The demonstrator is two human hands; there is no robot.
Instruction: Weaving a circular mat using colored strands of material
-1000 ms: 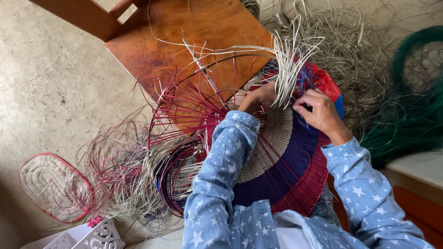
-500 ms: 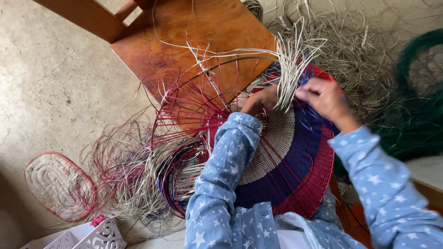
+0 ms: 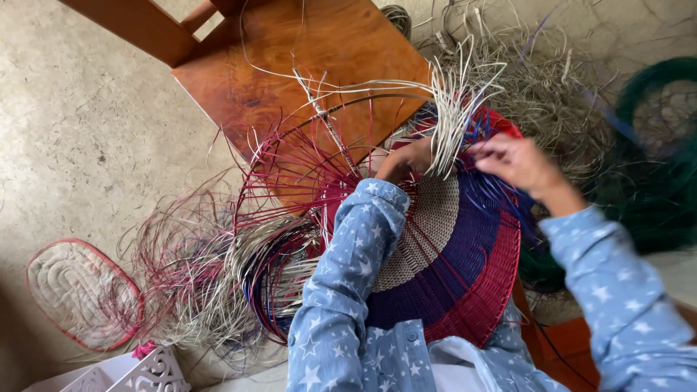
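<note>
You're wearing light-blue sleeves dotted with white stars, and you're weaving a basket banded cream, deep purple, then red, with pale strands fanning out.

Right hand blurred; pale strands hide left hand fingertips

L hand curled, R hand pinching

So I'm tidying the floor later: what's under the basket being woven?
Under the basket only the person's lap shows, in star-print blue cloth. Beyond its rim lie a wooden chair and loose strands. Whatever is directly beneath stays covered by the weave.
</note>
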